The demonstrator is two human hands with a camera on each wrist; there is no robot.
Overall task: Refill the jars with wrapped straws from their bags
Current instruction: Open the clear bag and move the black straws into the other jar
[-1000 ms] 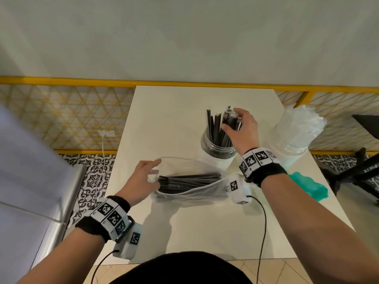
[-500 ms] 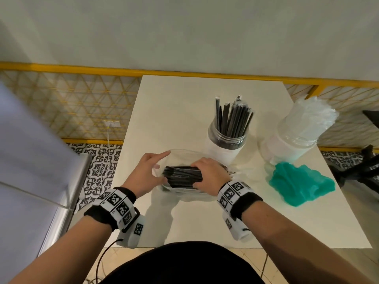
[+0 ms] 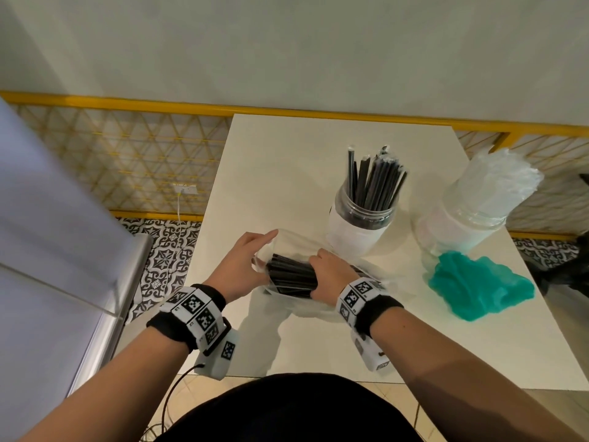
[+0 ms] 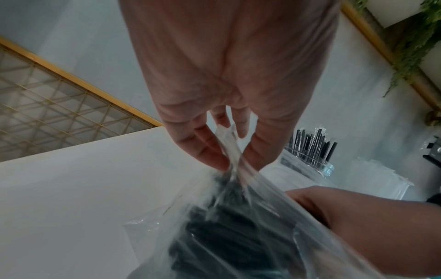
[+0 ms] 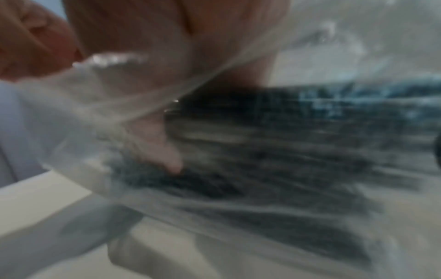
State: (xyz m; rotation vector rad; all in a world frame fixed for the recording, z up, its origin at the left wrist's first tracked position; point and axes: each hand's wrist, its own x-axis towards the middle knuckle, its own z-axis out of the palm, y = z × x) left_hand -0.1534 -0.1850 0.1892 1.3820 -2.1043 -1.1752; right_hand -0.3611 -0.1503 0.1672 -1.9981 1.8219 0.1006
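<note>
Head view: white desk [image 3: 287, 173], clear bag [image 3: 288, 247] lying near its front edge, black straws [image 3: 291, 277] inside. Behind the bag, a jar [image 3: 361, 224] stands upright with black straws in it; to its right a second jar [image 3: 459, 224] stuffed with clear-wrapped straws, a teal cloth [image 3: 478, 287] in front of that.

Left wrist view shows what the head view hides: left hand [image 4: 229, 79] pinches the bag's edge between thumb and fingertips [image 4: 210, 154], fingers pointing down.

Right wrist view, blurred: right hand [image 3: 331, 272] is inside the bag mouth, fingers curled round the straw bundle, thumb [image 5: 164, 149] on the straws. Both forearms reach forward over the desk edge.
</note>
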